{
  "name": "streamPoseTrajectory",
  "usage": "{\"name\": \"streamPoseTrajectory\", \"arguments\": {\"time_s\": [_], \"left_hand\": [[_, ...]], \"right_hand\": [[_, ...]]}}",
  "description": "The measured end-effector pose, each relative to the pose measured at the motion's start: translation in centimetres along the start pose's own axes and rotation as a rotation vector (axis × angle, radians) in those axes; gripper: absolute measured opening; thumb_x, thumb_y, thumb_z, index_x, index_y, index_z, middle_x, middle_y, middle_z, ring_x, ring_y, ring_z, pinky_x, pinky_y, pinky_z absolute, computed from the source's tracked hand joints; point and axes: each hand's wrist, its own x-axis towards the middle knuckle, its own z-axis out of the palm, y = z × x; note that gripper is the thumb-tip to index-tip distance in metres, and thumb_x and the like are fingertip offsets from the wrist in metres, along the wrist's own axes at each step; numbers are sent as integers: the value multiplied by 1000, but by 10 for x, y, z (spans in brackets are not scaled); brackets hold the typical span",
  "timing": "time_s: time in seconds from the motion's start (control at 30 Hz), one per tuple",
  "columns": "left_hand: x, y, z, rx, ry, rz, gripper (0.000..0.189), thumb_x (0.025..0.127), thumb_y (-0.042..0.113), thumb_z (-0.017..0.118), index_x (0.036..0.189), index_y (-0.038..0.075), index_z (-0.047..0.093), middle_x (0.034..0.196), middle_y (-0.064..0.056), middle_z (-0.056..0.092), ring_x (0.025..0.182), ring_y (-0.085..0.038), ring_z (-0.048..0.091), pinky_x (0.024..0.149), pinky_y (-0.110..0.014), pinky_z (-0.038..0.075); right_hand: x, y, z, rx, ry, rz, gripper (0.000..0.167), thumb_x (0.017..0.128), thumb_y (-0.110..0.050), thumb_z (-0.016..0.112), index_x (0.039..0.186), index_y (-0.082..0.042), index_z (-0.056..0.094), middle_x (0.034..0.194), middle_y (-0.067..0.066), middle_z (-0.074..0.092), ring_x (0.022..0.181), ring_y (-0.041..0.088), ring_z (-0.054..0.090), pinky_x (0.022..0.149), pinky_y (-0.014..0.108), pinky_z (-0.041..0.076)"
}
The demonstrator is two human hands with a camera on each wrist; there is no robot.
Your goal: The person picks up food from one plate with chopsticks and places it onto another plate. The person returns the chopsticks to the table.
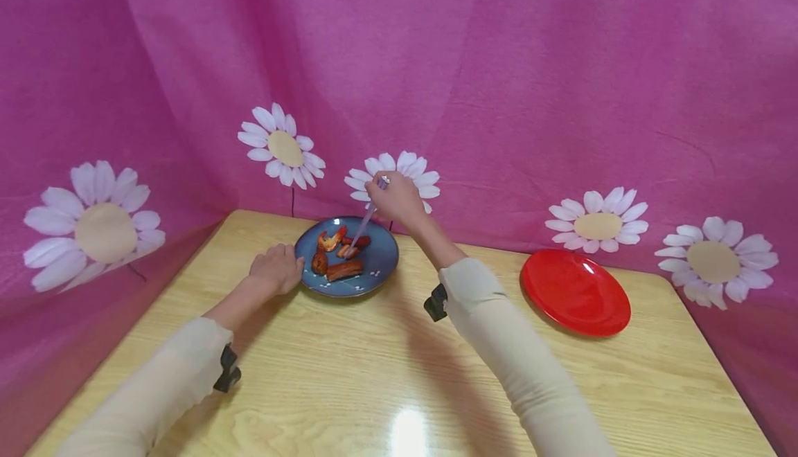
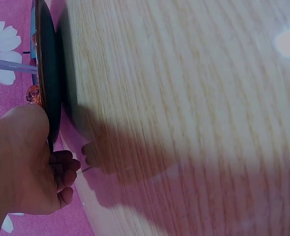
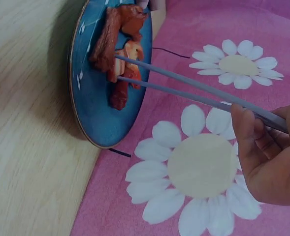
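Observation:
A blue plate (image 1: 382, 266) with small white blossoms holds several pieces of reddish-brown food, among them a long dark strip (image 1: 345, 270) and a curved orange piece (image 1: 330, 239). My left hand (image 1: 277, 269) grips the plate's left rim; in the left wrist view its thumb (image 2: 30, 118) lies over the edge and the fingers curl below. Above the plate, my right hand (image 1: 397, 197) holds a pair of greyish chopsticks (image 3: 184, 81). Their tips are slightly apart at a pale-and-red piece (image 3: 118, 66) in the middle of the food.
On the right side of the wooden table (image 1: 324, 388) lies a glossy red plate (image 1: 576, 294). A pink cloth (image 1: 499, 97) with large white daisies hangs behind the table and along its sides. Dark devices (image 1: 436, 302) are strapped at both wrists.

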Motion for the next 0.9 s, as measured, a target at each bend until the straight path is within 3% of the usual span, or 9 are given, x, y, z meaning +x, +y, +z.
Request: {"name": "streamPoseTrajectory", "arguments": {"time_s": [0.23,0.37,0.53,0.6,0.73,0.83,0.9], "left_hand": [[-1,-1,2,-6,20,7,47,105,25,35,121,-17,48,121,-33,53,117,-48,50,93,-60,43],[0,-1,2,-6,25,6,46,105,25,35,120,-17,49,120,-33,53,116,-48,51,93,-60,43],[-1,-1,2,-11,12,3,46,106,25,35,121,-17,48,121,-33,53,117,-47,50,93,-60,43],[-1,-1,2,-13,8,1,46,106,25,35,121,-16,48,121,-33,52,117,-47,50,93,-60,43],[-2,0,1,-23,9,-5,46,106,25,36,120,-16,48,120,-32,53,116,-47,50,93,-59,43],[-2,0,0,-25,11,-6,45,106,25,36,119,-16,49,119,-32,53,116,-47,51,93,-60,43],[-1,-1,0,-19,11,-5,46,106,25,36,120,-16,48,120,-32,53,117,-47,50,93,-60,43]], "right_hand": [[-2,-3,5,82,4,22,28,99,-23,56,75,-9,60,60,4,62,54,17,69,57,22,53],[-4,-2,8,139,13,26,27,99,-21,56,77,-7,61,57,5,62,49,14,67,48,24,53],[-6,2,10,180,39,4,28,100,-20,56,76,-6,60,54,5,59,47,14,65,47,25,53],[-7,4,11,183,61,-19,29,100,-19,56,75,-6,60,57,6,59,47,14,64,49,25,52],[-13,10,13,200,130,-27,30,99,-20,56,73,-7,63,80,4,64,49,13,64,50,26,53],[-19,16,13,241,173,7,31,99,-22,56,72,-9,64,80,4,63,50,13,65,48,28,54],[-22,21,13,279,193,21,32,99,-24,56,73,-7,63,70,3,63,49,12,64,48,28,54]]}}
